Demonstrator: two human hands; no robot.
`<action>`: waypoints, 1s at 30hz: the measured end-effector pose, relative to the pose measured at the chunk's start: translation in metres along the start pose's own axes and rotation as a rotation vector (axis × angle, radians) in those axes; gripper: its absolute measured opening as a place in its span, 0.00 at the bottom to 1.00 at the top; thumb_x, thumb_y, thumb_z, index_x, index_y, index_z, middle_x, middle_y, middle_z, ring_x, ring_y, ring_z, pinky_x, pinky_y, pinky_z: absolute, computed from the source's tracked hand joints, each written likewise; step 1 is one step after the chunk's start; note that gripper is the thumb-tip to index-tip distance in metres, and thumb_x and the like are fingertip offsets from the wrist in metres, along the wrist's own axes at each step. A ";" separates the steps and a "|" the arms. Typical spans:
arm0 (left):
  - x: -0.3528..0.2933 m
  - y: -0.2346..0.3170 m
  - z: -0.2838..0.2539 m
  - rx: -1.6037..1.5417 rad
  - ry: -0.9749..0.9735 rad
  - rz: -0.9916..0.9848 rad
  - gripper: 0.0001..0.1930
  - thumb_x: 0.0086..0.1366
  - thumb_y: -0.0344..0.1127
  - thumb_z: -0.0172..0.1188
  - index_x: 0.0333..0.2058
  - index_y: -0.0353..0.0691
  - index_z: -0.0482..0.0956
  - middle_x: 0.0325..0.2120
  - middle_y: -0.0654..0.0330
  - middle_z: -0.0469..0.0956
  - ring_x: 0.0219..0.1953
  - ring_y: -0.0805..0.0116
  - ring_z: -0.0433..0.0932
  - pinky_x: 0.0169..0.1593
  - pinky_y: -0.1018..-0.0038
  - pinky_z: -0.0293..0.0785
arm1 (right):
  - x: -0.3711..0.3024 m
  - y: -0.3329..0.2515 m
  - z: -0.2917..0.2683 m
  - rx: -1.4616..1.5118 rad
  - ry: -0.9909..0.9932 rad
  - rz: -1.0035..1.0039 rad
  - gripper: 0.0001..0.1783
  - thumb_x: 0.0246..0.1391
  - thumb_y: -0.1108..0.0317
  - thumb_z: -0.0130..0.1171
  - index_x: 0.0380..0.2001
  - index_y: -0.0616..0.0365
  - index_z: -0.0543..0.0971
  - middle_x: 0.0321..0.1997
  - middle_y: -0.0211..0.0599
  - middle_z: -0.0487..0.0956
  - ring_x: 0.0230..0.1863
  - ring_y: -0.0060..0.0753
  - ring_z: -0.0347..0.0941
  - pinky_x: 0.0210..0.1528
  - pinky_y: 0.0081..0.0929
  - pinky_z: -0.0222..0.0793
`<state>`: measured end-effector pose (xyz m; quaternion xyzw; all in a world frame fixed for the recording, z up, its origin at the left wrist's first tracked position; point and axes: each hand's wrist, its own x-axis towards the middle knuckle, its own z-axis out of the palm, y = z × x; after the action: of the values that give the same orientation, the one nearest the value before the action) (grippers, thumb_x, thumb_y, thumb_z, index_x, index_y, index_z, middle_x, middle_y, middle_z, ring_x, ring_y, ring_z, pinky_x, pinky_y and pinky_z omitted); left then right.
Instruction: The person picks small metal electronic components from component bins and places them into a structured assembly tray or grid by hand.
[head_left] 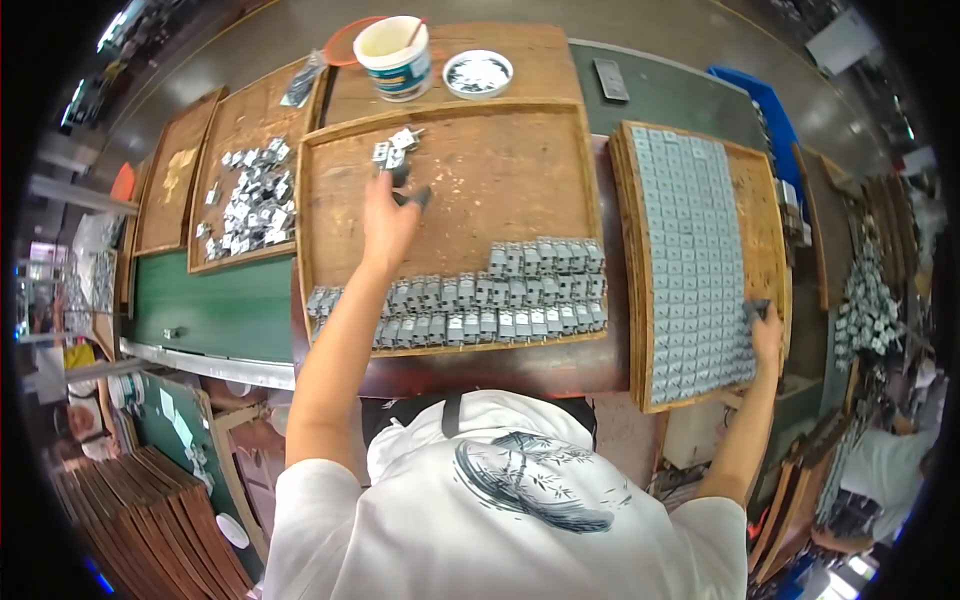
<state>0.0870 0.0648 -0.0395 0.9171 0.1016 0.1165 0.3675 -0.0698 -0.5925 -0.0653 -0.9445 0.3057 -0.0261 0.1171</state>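
My left hand [391, 218] reaches over the middle wooden tray [450, 205], dark covers on its fingertips. Its thumb stands apart from the fingers, which are at a small cluster of loose grey metal parts [397, 148]. Rows of similar block-shaped parts [470, 325] stand along the tray's near side. My right hand [767, 332] is at the right-hand tray [765, 235], beside the right edge of a tight grid of grey metal parts [690, 240]. Its dark-covered fingertips are drawn together at the grid's edge; whatever they hold is too small to make out.
A left tray [205, 185] holds a loose heap of metal parts [250, 205]. Behind the middle tray stand a white bucket [395, 60] and a round white dish [478, 75] of small pieces. A flat grey object [611, 80] lies on the green surface, near a blue bin [765, 95].
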 end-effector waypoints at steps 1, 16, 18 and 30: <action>0.007 -0.005 -0.003 0.002 0.017 -0.010 0.18 0.53 0.35 0.67 0.42 0.35 0.75 0.40 0.48 0.74 0.39 0.51 0.75 0.43 0.63 0.72 | 0.005 0.007 0.007 -0.032 0.034 -0.007 0.28 0.49 0.50 0.60 0.52 0.50 0.77 0.44 0.46 0.80 0.46 0.47 0.76 0.50 0.42 0.68; 0.046 -0.022 -0.002 0.586 0.137 0.243 0.20 0.47 0.28 0.62 0.43 0.47 0.74 0.43 0.56 0.69 0.47 0.55 0.71 0.45 0.59 0.69 | -0.006 -0.065 -0.017 0.678 0.054 -0.074 0.16 0.59 0.67 0.55 0.50 0.61 0.75 0.42 0.31 0.77 0.40 0.25 0.72 0.41 0.21 0.67; 0.039 -0.021 0.000 0.668 0.133 0.367 0.19 0.47 0.29 0.61 0.41 0.47 0.74 0.41 0.58 0.71 0.46 0.57 0.70 0.46 0.60 0.65 | -0.041 -0.125 -0.043 1.038 0.000 0.030 0.15 0.61 0.65 0.56 0.49 0.59 0.75 0.37 0.28 0.76 0.35 0.20 0.71 0.36 0.19 0.67; -0.034 -0.021 -0.025 -1.202 -0.092 -0.316 0.18 0.58 0.22 0.58 0.48 0.40 0.75 0.38 0.65 0.77 0.36 0.75 0.74 0.37 0.82 0.68 | -0.168 -0.307 0.006 1.739 -0.762 -0.034 0.16 0.60 0.65 0.56 0.49 0.60 0.74 0.42 0.38 0.79 0.34 0.27 0.75 0.31 0.21 0.70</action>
<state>0.0455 0.0869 -0.0416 0.5279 0.1367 0.0577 0.8362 -0.0299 -0.2518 0.0050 -0.4755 0.1064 0.0636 0.8709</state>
